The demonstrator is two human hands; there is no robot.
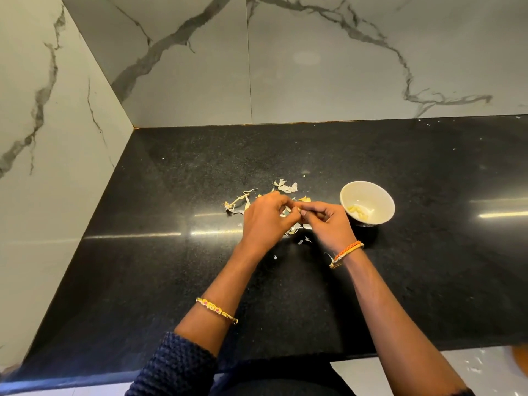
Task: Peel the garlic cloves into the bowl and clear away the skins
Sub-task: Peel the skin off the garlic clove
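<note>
A garlic clove (297,210) is being peeled: it is held between the two hands above the black counter (171,195), just left of the bowl (384,201). The fingers of the left hand (264,218) are curled together around the clove from the left, and the thumb and forefinger of the right hand (328,221) are pinched on its near end, where a strip of skin seems to be gripped. Most of the clove is hidden by the fingers, so how much skin is left on it cannot be told.

Loose skins (285,186) are scattered on the counter on the far side of the hands, more (237,202) to their left, and a few small flakes (304,240) on the near side. A few pale peeled cloves (357,210) are seen lying in the bottom of the white bowl; otherwise it is bare.

The peeling step is judged to be under way, with the clearing of skins not yet begun. Next, the pinched skin would need to be pulled free and the bare clove carried a short way right and dropped into the bowl.
</note>
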